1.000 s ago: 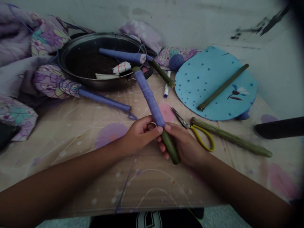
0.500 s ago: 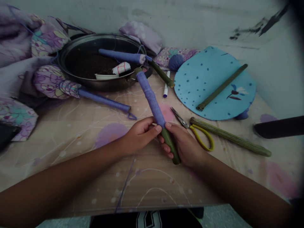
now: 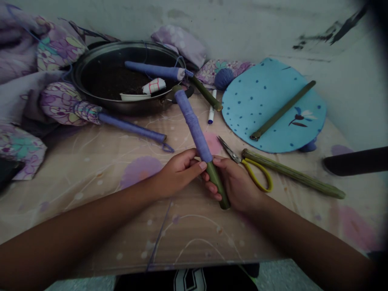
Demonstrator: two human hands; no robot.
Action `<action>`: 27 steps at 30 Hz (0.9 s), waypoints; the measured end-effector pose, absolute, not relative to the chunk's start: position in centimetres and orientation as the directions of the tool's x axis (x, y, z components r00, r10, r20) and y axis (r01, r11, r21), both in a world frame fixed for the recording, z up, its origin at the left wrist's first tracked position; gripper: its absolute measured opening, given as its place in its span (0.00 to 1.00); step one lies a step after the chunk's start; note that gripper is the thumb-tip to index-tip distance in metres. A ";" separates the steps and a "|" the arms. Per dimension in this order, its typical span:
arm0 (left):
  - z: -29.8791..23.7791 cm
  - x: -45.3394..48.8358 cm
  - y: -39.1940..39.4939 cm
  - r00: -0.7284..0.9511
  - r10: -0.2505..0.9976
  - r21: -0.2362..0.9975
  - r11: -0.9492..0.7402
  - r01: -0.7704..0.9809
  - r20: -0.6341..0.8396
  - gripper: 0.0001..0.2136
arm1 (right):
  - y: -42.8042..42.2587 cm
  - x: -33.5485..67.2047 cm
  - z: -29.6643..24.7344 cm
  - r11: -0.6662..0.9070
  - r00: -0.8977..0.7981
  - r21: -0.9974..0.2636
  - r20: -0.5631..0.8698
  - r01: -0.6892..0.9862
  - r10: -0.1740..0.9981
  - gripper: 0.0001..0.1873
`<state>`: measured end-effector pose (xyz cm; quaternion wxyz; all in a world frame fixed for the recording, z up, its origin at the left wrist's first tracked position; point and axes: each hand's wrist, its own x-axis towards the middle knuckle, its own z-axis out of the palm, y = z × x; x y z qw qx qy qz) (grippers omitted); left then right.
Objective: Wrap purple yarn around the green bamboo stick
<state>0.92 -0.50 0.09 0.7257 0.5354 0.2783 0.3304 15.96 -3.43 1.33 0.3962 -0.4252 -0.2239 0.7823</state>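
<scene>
A green stick [image 3: 218,186], its upper part wound tightly with purple yarn [image 3: 194,123], tilts away from me over the table. My left hand [image 3: 183,171] is closed on it from the left, thumb pressing near the lower end of the winding. On the other side my right hand [image 3: 235,182] grips the bare green part, its fingers curled beneath. A loose yarn strand [image 3: 160,232] runs from under my left hand down past the table's front edge. Just right of my right hand lie scissors [image 3: 257,176] with yellow handles, blades pointing away.
A metal pan [image 3: 103,101] of dark material holds a yarn-wrapped stick [image 3: 154,70]. Another wrapped stick [image 3: 131,127] lies left, beside floral cloth. At the right are a blue round mat [image 3: 245,109] with a bare stick [image 3: 281,111], a green stick [image 3: 291,173], and a marker [image 3: 211,113].
My right thumb has shifted slightly right along the stick's edge. The stick and both hands otherwise stay almost where they were; the view has moved very slightly.
</scene>
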 end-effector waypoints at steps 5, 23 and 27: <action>-0.1 0.7 -0.2 0.645 0.762 0.941 0.253 -0.226 -0.050 0.09 | -3.5 16.0 1.3 -0.583 -0.360 -0.681 -0.461 -0.442 0.811 0.10; -0.1 0.8 -0.3 0.579 0.809 0.936 0.276 -0.217 -0.103 0.11 | -3.4 15.9 1.4 -0.623 -0.385 -0.663 -0.492 -0.415 0.781 0.09; -0.1 0.9 -0.4 0.647 0.759 0.909 0.317 -0.270 -0.073 0.13 | -3.8 16.0 1.3 -0.587 -0.380 -0.712 -0.457 -0.386 0.804 0.07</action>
